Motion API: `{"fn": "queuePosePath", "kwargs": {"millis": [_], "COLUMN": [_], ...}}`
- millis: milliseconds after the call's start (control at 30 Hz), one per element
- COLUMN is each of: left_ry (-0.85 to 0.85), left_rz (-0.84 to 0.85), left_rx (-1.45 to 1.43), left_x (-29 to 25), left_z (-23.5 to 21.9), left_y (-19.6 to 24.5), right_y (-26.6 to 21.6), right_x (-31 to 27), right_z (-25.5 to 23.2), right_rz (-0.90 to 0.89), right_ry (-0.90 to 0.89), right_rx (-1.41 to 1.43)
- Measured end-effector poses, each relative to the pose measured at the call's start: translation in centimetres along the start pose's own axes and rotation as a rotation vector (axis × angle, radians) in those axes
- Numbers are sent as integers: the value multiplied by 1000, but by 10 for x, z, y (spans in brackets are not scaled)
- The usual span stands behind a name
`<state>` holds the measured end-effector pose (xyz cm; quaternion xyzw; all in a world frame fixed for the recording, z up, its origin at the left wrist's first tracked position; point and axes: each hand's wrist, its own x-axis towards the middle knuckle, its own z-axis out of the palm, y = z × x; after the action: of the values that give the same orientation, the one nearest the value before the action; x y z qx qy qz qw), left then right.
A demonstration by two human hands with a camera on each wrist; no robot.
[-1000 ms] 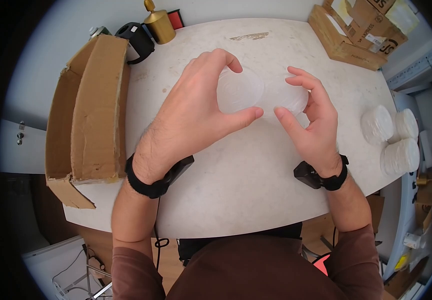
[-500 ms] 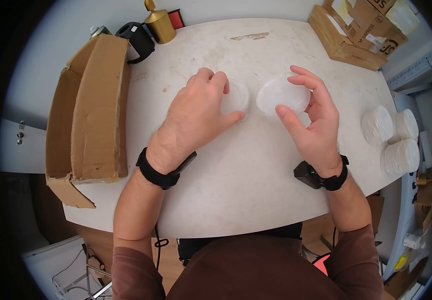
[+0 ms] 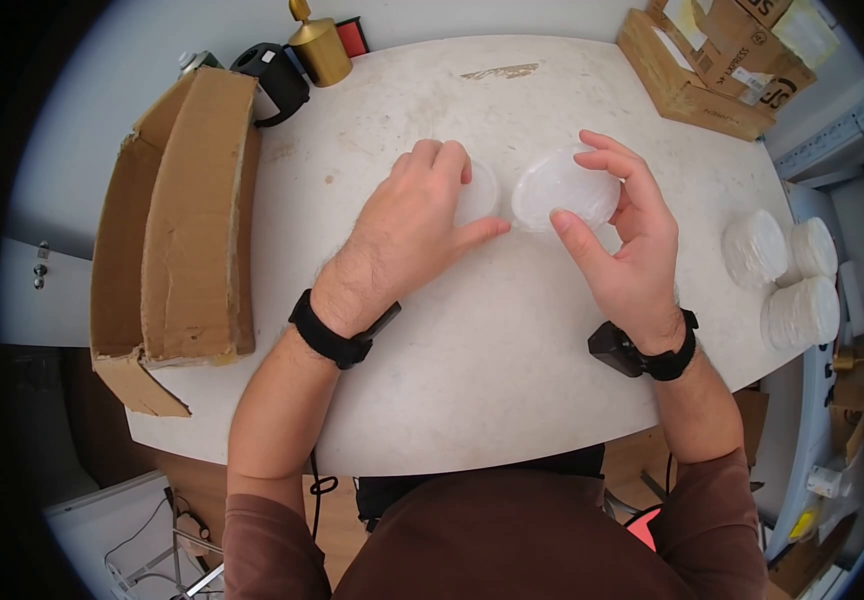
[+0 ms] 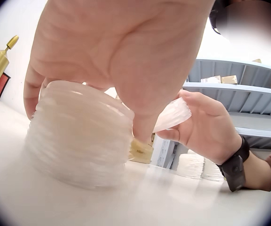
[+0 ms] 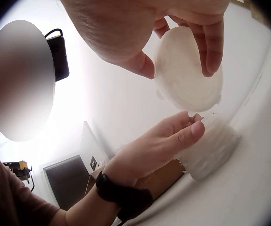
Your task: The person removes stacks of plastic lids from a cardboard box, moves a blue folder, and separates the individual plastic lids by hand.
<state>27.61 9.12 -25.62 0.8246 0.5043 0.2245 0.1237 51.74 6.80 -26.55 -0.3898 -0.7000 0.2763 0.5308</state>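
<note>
A tall stack of round translucent plastic lids (image 4: 79, 136) stands on the white table (image 3: 432, 380). My left hand (image 3: 397, 230) reaches over its top, fingers curled round the far side and thumb at the near edge. To the right, my right hand (image 3: 642, 225) grips a shorter stack of similar lids (image 3: 562, 190) between thumb and fingers. In the left wrist view this short stack is tilted and raised above the table. Small tabs show on its rim in the right wrist view.
More wrapped stacks of lids (image 3: 800, 312) stand at the table's right edge. An open cardboard box (image 3: 197, 220) takes up the left side. Shipping cartons (image 3: 717, 70) sit at the back right; a brass canister (image 3: 322, 52) and a black container (image 3: 274, 85) at the back left.
My left hand has moved from the joined lids, down and left onto the separate stack, its thumb lately shifting right. The right hand's lids now stand apart; that hand has barely moved.
</note>
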Motion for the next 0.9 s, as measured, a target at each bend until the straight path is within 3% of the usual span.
{"fn": "queuePosePath", "kwargs": {"millis": [267,433,900], "left_ry": [-2,98,4], "left_rz": [-4,97,76], "left_rx": [1,94,167], "left_x": [2,-2,-4], "left_z": [6,25,22], "left_y": [-4,-9,-4], "right_y": [-1,0,0], "right_x": [0,0,0], "right_z": [-1,-1,0], "right_rz": [0,-18,-2], "right_ry": [-7,-6,-9], "right_rx": [-27,-50,-35]}}
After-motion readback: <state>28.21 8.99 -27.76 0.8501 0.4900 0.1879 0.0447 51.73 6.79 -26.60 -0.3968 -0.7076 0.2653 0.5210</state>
